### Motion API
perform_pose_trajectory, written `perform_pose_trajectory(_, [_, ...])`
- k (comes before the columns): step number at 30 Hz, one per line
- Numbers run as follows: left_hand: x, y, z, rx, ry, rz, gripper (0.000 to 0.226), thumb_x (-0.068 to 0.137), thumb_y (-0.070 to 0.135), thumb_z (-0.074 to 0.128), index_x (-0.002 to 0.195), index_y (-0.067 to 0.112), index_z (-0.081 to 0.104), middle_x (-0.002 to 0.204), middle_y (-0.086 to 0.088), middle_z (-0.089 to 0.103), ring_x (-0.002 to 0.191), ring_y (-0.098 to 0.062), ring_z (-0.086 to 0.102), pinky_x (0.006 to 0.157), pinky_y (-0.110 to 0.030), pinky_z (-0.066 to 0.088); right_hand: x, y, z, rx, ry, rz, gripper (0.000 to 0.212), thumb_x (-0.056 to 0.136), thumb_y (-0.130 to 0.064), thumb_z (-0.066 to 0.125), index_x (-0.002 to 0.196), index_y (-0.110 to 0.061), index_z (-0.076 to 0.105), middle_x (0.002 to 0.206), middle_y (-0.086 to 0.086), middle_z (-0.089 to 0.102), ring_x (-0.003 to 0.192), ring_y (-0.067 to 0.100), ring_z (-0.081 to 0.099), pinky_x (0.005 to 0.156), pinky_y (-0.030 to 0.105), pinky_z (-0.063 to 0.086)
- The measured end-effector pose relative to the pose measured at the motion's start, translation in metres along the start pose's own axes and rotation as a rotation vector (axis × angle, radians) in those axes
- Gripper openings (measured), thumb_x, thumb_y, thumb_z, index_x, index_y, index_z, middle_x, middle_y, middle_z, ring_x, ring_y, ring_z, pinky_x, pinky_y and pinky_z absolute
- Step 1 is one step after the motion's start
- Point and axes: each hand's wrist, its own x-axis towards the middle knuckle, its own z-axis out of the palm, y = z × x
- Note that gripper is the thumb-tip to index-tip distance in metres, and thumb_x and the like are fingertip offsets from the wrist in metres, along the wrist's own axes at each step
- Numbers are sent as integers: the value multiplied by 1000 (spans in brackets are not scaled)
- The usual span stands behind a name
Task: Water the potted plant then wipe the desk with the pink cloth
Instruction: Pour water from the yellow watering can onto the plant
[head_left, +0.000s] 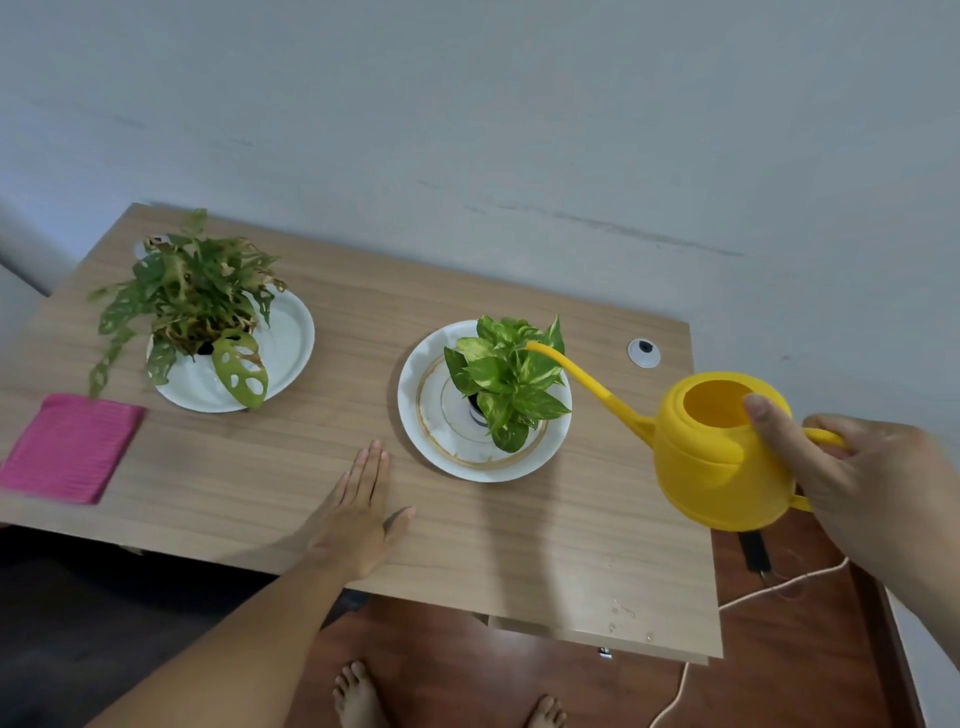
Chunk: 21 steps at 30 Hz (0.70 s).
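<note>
Your right hand (862, 483), fingers (774, 421) clenched on yellow watering can (722, 457); spout tip over potted plant (506, 376), its long axis running up-left. L hand (358, 514) flat, released, on table (519, 545); pink cloth (67, 447) far left, nearer L hand.

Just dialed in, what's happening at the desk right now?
A person's right hand holds a yellow watering can by its handle, spout over the leaves of the nearer potted plant on its white plate. The left hand rests flat on the desk. The pink cloth lies untouched at the left.
</note>
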Motion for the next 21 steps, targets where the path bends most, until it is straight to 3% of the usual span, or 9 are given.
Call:
perform_pose_trajectory(3, [-1, 1, -3, 0, -8, -5, 96, 111, 71, 16, 167, 10, -32, 176, -3, -42, 168, -18, -32, 139, -37, -14, -5, -6, -5, 2, -16, 27, 119, 70, -115, 28, 57, 3, 44, 45, 10, 28, 46, 32, 39, 45, 20, 35])
perform_pose_trajectory(5, [-2, 2, -4, -7, -14, -4, 96, 111, 71, 17, 167, 10, -32, 177, -3, -41, 168, -18, -31, 140, -38, -11, -8, -8, -8, 5, -24, 35, 113, 71, -115, 28, 54, -3, 39, 43, 2, 26, 57, 28, 47, 45, 22, 34])
perform_pose_trajectory(8, [-2, 3, -6, -4, -26, -13, 94, 111, 71, 14, 167, 11, -32, 176, -2, -43, 167, -18, -32, 140, -39, -11, -14, -4, -10, -8, -25, 13, 108, 75, -113, 28, 53, -7, 36, 45, -3, 37, 52, 17, 47, 45, 21, 34])
perform_pose_trajectory(12, [-2, 4, -6, 1, -36, -21, 95, 111, 71, 13, 167, 9, -33, 176, -3, -44, 167, -19, -33, 141, -40, -10, -22, 7, -11, -16, -32, 4, 120, 73, -114, 27, 57, 4, 46, 55, 9, 50, 61, 25, 55, 45, 18, 36])
perform_pose_trajectory(15, [-2, 5, -6, 1, -36, -21, 95, 111, 71, 13, 167, 9, -32, 176, -3, -43, 167, -19, -32, 141, -40, -9, -27, 12, -16, 20, -53, 19, 112, 74, -113, 32, 58, -4, 56, 45, -6, 55, 49, 9, 58, 44, 12, 38])
perform_pose_trajectory(17, [-3, 5, -6, -3, -32, -21, 95, 111, 71, 14, 167, 9, -32, 176, -3, -43, 167, -19, -32, 141, -40, -9, -29, 21, -18, 27, -65, 30, 106, 74, -112, 36, 60, -10, 60, 51, -4, 61, 54, 11, 62, 49, 19, 44])
perform_pose_trajectory(21, [-3, 6, -8, 2, -33, -16, 95, 111, 70, 14, 166, 9, -32, 175, -3, -44, 167, -19, -32, 141, -40, -10, -28, 40, -19, -58, 13, -10, 109, 81, -109, 32, 55, -5, 52, 52, -5, 56, 61, 21, 61, 56, 36, 47])
